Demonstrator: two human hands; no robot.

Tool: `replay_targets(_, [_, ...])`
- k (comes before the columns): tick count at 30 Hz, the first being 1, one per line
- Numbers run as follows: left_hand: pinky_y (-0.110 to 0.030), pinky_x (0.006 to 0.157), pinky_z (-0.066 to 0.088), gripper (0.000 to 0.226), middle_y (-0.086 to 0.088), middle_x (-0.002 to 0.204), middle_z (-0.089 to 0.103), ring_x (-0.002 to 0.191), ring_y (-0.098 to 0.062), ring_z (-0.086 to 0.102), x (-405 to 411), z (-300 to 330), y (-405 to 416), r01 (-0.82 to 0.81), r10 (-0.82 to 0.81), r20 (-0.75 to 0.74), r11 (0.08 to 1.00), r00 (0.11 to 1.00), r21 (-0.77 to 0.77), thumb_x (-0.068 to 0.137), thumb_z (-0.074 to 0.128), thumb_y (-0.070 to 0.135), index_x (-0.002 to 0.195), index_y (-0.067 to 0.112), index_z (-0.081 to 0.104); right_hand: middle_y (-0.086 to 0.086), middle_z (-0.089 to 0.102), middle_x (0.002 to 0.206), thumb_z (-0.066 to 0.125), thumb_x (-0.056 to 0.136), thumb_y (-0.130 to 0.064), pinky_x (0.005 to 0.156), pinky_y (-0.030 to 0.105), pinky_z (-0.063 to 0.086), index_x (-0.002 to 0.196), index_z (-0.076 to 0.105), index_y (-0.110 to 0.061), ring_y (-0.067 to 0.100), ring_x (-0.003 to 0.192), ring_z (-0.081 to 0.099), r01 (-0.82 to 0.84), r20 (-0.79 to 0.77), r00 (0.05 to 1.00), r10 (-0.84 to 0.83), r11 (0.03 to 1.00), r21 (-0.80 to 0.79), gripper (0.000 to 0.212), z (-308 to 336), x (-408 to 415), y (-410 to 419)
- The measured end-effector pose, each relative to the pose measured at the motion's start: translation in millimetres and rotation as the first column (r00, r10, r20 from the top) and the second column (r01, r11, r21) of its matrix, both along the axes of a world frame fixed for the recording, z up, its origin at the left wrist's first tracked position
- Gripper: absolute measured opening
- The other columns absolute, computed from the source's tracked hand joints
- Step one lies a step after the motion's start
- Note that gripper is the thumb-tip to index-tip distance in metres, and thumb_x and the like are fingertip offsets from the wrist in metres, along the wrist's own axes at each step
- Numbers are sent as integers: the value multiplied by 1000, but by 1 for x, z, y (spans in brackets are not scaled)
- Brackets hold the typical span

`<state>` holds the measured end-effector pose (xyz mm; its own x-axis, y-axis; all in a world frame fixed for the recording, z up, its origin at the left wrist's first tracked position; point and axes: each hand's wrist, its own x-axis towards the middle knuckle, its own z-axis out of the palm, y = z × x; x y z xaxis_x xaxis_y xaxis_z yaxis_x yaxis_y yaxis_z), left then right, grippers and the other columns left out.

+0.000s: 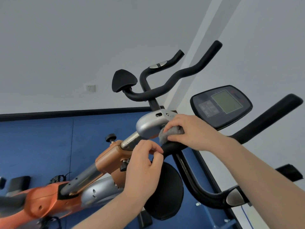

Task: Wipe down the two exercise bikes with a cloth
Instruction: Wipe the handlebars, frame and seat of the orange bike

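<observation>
Your right hand [186, 129] sits just right of centre, its grip curled round a bunched grey cloth [168, 133], with thumb below and fingers above pinching it. The cloth presses where the black handlebar [176, 147] of the near bike meets the silver housing [151, 123], which lies at about 10 o'clock from that hand. Your left hand [145, 164] is at 7 o'clock from the right one, fingers curled in a pinch at the near end of the same handlebar, just beside the chrome post [130, 142]; whether the fingertips really clamp the foam or only touch it, you cannot tell. The orange frame [109, 159] runs from there down to the lower-left corner, blurred at its far end. The console [221, 106] with its green screen stands at 2 o'clock from your right hand, well apart from the cloth. The second bike's handlebar [173, 81] rises at 12 o'clock, with a black pad [123, 80] to its left. A round black pad [166, 192] hangs below your left hand. Blue floor [49, 142] fills the left, and a wall socket [90, 88] sits at 10 o'clock from centre.
</observation>
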<state>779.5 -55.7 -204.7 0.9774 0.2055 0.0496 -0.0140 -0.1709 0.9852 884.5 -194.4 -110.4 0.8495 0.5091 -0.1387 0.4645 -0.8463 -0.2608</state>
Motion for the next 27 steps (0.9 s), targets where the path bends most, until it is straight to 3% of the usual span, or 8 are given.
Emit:
replay_targets(4, [-22, 56, 40, 15, 16, 86, 59, 57, -4, 50, 1, -1, 1, 12, -12, 19, 1000, 1000, 5, 79, 43, 37, 81, 47, 55, -12, 54, 102, 60, 90, -37, 83, 39, 50, 103, 63, -36, 11, 93, 55, 107, 121, 987, -104, 994, -22, 13, -2, 5, 12])
replay_targets(8, [-20, 58, 38, 16, 15, 86, 57, 64, -4, 51, 1, -1, 3, 32, -32, 39, 999, 999, -1, 80, 44, 34, 81, 46, 55, -19, 52, 108, 62, 90, -31, 87, 35, 47, 105, 64, -36, 6, 102, 52, -41, 58, 998, 39, 998, 38, 16, -7, -20, 2])
replay_targets(10, [-18, 61, 38, 16, 16, 88, 57, 69, -4, 52, 2, -1, 4, 49, -49, 49, 999, 998, 5, 80, 44, 34, 81, 45, 55, -22, 50, 113, 64, 89, -26, 89, 30, 46, 107, 65, -35, 1, 108, 48, -83, 107, 991, 76, 995, 62, 20, -5, -34, -9])
replay_targets(15, [-19, 75, 39, 18, 16, 93, 56, 92, -3, 55, 3, -7, 11, 107, -109, 89, 994, 990, 26, 83, 38, 41, 80, 39, 56, -12, 53, 125, 70, 85, -11, 96, 15, 38, 113, 68, -24, 5, 118, 47, 22, 377, 916, -137, 956, 293, 31, -33, -83, -17])
replay_targets(18, [-10, 80, 37, 25, 14, 93, 55, 99, -5, 55, 5, -11, 15, 155, -167, 149, 984, 975, 86, 88, 34, 39, 80, 33, 56, -19, 51, 125, 70, 86, -11, 99, 10, 33, 114, 67, -27, 3, 120, 46, 137, 267, 929, -256, 908, 396, 33, -47, -101, -23])
replay_targets(21, [-6, 80, 35, 25, 13, 93, 54, 98, -4, 54, 7, -14, 16, 166, -174, 173, 984, 969, 60, 89, 35, 38, 80, 31, 57, -26, 46, 123, 66, 89, -17, 96, 10, 35, 116, 65, -33, 0, 118, 46, 191, 170, 951, -257, 924, 330, 31, -44, -110, -32])
replay_targets(23, [-6, 78, 36, 23, 13, 93, 55, 97, -5, 55, 7, -15, 15, 169, -171, 173, 985, 970, 26, 88, 38, 40, 80, 32, 57, -22, 47, 122, 63, 90, -21, 94, 12, 38, 119, 65, -32, 1, 115, 47, 201, 229, 934, -274, 933, 299, 31, -37, -106, -31])
replay_targets(27, [-13, 73, 40, 16, 14, 95, 56, 95, -8, 56, 6, -16, 15, 153, -145, 178, 988, 973, -31, 87, 44, 44, 81, 35, 56, -11, 49, 116, 62, 92, -21, 88, 19, 45, 123, 63, -26, 6, 108, 49, 358, 302, 797, -522, 813, 459, 31, -24, -80, -3])
